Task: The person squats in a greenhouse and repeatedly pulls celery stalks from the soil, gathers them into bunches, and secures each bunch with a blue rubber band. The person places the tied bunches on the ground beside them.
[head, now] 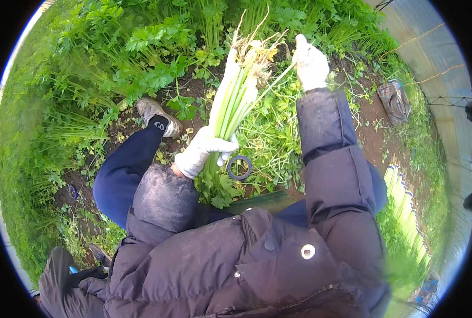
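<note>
My left hand [208, 151], in a white glove, is closed around a bunch of celery [234, 99]. The bunch is held with its roots up and its leaves hanging below the hand. Right of the roots, my right hand [310, 63], also gloved in white, pinches a thin pale stalk [277, 81] that slants out from the side of the bunch. Just right of my left hand's fingers lies a roll of dark tape [239, 167], over cut leaves and stems [275, 135] on the ground.
Standing celery plants [152, 39] fill the far and left sides. Tied celery bunches [407, 210] lie in a row at the right. A second tape roll [73, 192] is at the left. Another person's leg [61, 282] shows at lower left, and a plastic bag-like thing [394, 101] at upper right.
</note>
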Available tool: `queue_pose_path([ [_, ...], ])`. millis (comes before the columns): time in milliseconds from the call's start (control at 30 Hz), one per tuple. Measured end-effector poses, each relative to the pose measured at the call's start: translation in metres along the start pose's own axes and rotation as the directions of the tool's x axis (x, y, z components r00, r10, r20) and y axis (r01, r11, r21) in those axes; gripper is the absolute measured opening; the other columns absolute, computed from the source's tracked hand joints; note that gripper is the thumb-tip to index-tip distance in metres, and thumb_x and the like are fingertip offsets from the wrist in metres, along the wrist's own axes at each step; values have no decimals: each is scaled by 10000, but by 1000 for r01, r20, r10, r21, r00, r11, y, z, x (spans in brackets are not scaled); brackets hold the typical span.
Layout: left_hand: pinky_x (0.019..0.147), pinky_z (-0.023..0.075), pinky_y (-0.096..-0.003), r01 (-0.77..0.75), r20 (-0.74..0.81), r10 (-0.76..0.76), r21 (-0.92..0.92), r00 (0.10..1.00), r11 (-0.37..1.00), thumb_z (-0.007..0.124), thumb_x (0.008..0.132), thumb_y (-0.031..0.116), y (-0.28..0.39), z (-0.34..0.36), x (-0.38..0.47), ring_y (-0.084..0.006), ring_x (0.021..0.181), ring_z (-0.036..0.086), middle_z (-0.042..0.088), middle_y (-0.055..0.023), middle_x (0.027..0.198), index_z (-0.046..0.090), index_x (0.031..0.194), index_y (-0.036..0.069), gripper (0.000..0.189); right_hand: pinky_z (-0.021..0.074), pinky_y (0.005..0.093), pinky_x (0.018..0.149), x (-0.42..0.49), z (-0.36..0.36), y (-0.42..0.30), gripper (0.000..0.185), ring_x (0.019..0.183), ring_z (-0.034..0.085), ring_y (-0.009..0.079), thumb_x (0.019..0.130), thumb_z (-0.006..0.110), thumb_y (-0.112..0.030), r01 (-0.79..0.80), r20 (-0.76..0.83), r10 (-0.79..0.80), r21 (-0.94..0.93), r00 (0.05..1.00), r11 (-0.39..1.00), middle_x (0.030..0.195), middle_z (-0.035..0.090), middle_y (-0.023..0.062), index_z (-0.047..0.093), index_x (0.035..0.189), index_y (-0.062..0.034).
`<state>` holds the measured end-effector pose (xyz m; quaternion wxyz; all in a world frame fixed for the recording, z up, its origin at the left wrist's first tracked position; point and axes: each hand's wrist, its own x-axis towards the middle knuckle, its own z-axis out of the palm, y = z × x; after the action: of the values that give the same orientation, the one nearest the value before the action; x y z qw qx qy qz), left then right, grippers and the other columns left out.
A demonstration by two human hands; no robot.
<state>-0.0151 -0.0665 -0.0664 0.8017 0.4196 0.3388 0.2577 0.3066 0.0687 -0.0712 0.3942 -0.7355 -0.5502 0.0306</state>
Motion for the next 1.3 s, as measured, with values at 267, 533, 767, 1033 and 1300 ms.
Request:
queue_pose_path([
  [267,510,466,-256,-13,63,19,-88,998,996,711,737,256,5,-35,-12,-160,486,555,627,-126,651,642,1093,-87,498,529,403,935,52,-82,2,316,1011,673,189,1001,574,-322,-358,8,373,297,928,885,1071,710,132,668,1109,-40],
  [533,484,423,-262,80,221,-45,-149,974,986,692,763,253,-9,-40,0,-158,469,519,607,-114,648,627,1104,-81,482,556,264,579,-53,-21,-88,597,683,659,126,934,661,-209,-370,787,-423,595,450,714,1091,701,140,424,1448,-20],
  [767,503,462,-231,8,109,5,-125,994,992,718,824,222,-4,-42,4,-131,518,575,644,-86,693,642,1110,-64,411,508,194,477,23,-69,-48,254,598,638,131,1016,538,-193,-308,206,330,905,921,293,884,716,77,662,1192,-57],
  [1033,664,527,-260,-123,-87,128,56,988,991,720,847,252,-6,-22,16,-151,667,659,709,-93,822,677,1078,-16,356,555,341,903,-99,26,-57,807,1147,627,234,892,751,-375,-461,665,-498,746,557,481,1401,541,181,355,1519,-57],
  [1300,828,505,-278,-202,-288,223,103,931,974,755,873,207,-28,-21,24,-132,915,641,688,-38,1047,663,1191,-1,391,487,314,970,-146,30,-119,452,1120,591,136,1031,581,-261,-592,623,-42,761,781,265,1269,631,55,525,1413,-27],
])
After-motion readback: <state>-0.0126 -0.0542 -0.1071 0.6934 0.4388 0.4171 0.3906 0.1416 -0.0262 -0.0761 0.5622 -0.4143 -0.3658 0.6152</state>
